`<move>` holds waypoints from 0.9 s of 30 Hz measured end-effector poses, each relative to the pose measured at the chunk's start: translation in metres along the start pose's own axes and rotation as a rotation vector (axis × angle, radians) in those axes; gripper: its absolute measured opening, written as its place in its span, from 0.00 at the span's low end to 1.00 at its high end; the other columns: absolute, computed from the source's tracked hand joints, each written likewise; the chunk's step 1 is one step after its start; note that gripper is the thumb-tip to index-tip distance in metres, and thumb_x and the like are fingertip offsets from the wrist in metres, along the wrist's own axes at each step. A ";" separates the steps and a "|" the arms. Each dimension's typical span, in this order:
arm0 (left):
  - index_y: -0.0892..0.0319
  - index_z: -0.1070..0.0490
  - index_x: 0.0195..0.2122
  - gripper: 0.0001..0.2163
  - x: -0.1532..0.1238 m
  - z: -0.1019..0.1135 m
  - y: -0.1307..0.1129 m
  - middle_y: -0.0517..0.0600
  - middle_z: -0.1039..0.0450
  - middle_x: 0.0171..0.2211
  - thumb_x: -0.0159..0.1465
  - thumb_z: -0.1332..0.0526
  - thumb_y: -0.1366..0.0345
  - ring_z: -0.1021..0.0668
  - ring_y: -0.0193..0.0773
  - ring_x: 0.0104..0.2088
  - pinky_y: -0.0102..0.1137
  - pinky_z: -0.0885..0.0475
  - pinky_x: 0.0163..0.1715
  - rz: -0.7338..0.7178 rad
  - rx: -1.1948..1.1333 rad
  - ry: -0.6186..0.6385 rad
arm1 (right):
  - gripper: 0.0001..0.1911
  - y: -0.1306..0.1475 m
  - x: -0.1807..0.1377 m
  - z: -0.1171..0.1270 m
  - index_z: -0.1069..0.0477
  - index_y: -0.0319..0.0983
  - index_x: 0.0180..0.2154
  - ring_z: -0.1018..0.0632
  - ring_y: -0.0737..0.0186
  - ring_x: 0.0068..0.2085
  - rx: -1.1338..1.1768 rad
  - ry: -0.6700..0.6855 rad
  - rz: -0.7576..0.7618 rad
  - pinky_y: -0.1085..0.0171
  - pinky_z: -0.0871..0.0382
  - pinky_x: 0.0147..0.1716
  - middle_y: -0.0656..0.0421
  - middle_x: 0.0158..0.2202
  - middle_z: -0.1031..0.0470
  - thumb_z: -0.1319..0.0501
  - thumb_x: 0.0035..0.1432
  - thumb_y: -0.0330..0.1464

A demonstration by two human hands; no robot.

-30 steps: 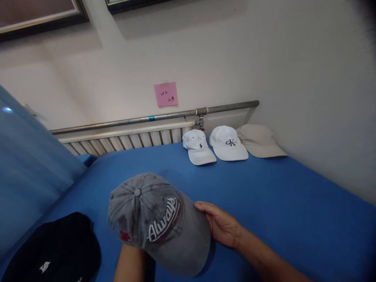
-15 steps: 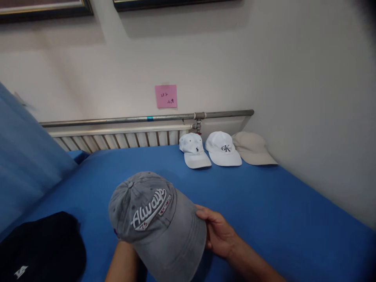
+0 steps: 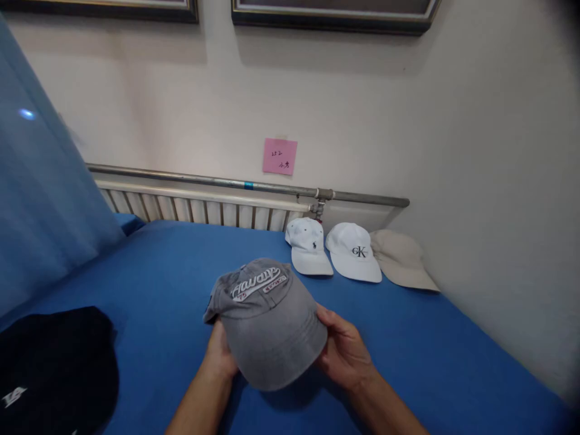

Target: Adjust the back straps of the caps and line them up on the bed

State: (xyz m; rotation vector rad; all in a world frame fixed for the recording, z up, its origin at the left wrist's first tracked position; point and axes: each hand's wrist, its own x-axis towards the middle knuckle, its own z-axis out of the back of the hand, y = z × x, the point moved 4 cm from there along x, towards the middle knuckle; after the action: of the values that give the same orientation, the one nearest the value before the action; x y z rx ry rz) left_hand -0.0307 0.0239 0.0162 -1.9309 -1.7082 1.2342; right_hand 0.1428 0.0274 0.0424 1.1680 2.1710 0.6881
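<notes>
Between my two hands is a grey baseball cap [image 3: 276, 332] with raised white lettering, held above the blue surface with its brim toward me. My right hand [image 3: 344, 350] pinches the right edge of the brim, thumb on top. My left hand [image 3: 222, 350] is under the cap's left side, its fingers hidden behind the brim and crown; it appears closed on the cap. Farther back stand a white cap with a small dark emblem [image 3: 309, 248], a white cap with dark letters [image 3: 354, 252] and a beige cap [image 3: 403, 260], side by side.
A black cap or cloth item [image 3: 58, 368] with a white logo lies at the near left. The blue-covered surface [image 3: 172, 266] meets a wall with a radiator [image 3: 199, 210] and pipe [image 3: 272, 188]. A blue curtain [image 3: 40, 181] hangs at left; a pink note [image 3: 280, 156] is on the wall.
The grey cap has tilted, so its crown shows less and the brim faces me more. My left hand now shows beside it. The whole view has shifted.
</notes>
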 end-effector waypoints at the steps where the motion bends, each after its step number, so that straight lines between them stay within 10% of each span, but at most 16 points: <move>1: 0.61 0.25 0.39 0.16 0.000 -0.004 0.005 0.52 0.23 0.26 0.70 0.52 0.61 0.21 0.42 0.34 0.34 0.27 0.35 0.052 -0.049 -0.011 | 0.15 0.005 0.007 0.000 0.28 0.39 0.37 0.30 0.69 0.20 -0.007 -0.016 0.027 0.71 0.45 0.13 0.61 0.26 0.27 0.31 0.44 0.33; 5: 0.64 0.29 0.31 0.12 0.000 -0.014 0.024 0.50 0.26 0.21 0.68 0.49 0.67 0.25 0.33 0.20 0.27 0.32 0.22 0.225 -0.129 0.032 | 0.08 0.022 0.048 -0.003 0.30 0.39 0.31 0.32 0.68 0.20 -0.032 -0.083 0.109 0.70 0.47 0.13 0.61 0.23 0.28 0.33 0.47 0.31; 15: 0.64 0.29 0.31 0.16 0.010 -0.017 0.043 0.49 0.26 0.22 0.52 0.32 0.54 0.27 0.32 0.19 0.26 0.35 0.18 0.223 0.059 0.187 | 0.07 0.054 0.180 -0.009 0.33 0.41 0.29 0.31 0.68 0.23 0.002 -0.179 0.257 0.69 0.43 0.19 0.66 0.22 0.28 0.36 0.50 0.25; 20: 0.62 0.32 0.29 0.26 0.014 -0.020 0.047 0.48 0.27 0.20 0.38 0.29 0.46 0.28 0.31 0.17 0.26 0.37 0.16 0.228 0.179 0.218 | 0.06 0.028 0.199 0.033 0.35 0.37 0.29 0.33 0.71 0.22 -0.008 -0.354 0.181 0.71 0.42 0.19 0.64 0.23 0.33 0.40 0.59 0.26; 27: 0.62 0.32 0.32 0.21 0.013 -0.018 0.050 0.47 0.27 0.23 0.48 0.33 0.49 0.28 0.30 0.20 0.25 0.36 0.19 0.172 0.294 0.256 | 0.15 0.015 0.197 0.057 0.32 0.35 0.49 0.24 0.61 0.41 -0.047 -0.478 0.078 0.58 0.26 0.38 0.54 0.46 0.28 0.42 0.64 0.36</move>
State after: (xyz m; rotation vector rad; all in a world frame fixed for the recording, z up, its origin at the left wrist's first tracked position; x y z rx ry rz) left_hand 0.0153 0.0284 -0.0135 -1.9845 -1.1849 1.1595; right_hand 0.1017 0.2135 -0.0348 1.2496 1.7093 0.4321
